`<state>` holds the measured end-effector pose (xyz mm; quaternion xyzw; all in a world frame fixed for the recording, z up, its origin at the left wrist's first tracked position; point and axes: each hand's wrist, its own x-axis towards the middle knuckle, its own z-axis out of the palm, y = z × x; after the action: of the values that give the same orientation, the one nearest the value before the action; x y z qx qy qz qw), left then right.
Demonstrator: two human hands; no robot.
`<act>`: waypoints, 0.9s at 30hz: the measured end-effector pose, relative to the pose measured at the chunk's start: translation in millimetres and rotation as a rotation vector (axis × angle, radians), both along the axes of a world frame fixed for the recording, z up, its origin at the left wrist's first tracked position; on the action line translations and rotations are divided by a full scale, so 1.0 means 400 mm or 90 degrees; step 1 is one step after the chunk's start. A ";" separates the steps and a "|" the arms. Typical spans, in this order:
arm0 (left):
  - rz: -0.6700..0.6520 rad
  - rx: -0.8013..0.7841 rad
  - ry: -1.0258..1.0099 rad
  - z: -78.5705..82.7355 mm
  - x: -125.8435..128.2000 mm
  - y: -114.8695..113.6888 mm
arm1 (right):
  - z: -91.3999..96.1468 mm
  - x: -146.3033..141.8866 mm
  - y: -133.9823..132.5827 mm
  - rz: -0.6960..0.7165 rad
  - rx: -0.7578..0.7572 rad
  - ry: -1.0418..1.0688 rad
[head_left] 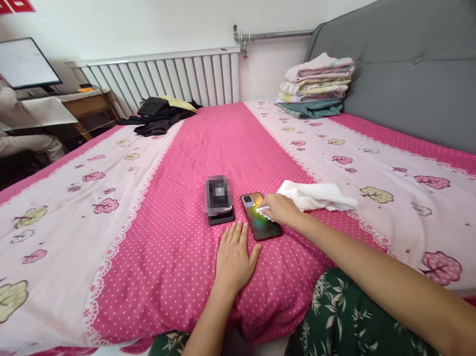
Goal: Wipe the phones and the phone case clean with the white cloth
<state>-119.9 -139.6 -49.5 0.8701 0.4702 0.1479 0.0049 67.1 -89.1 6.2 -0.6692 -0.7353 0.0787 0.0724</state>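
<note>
A smartphone [265,227] with a shiny, rainbow-tinted back lies face down on the pink bedsheet. My right hand [280,208] presses a bunched white cloth [263,212] onto its back, fingers closed on the cloth. Behind that hand a larger white cloth [320,195] is spread on the sheet; whether the two are one piece I cannot tell. My left hand [235,253] rests flat on the bed, fingers stretched out, just left of the phone. Beyond its fingertips sits a dark, partly blurred object [221,219], like a black case or box.
Folded blankets [316,82] are stacked at the back right by the grey headboard [408,55]. Dark clothes [159,115] lie at the far left of the bed, before a white radiator [167,80]. A person [1,122] sits at a desk with a monitor [21,62].
</note>
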 end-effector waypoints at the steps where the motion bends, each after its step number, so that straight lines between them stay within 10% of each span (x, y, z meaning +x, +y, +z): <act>1: 0.000 -0.001 0.001 0.000 0.000 0.000 | 0.000 0.000 0.000 0.000 0.000 0.000; 27: -0.002 0.007 -0.002 0.000 0.000 0.000 | 0.001 0.000 0.000 -0.002 -0.008 0.000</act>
<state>-119.9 -139.7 -49.4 0.8705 0.4682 0.1515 0.0013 67.0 -89.1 6.7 -0.6710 -0.7336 0.0831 0.0682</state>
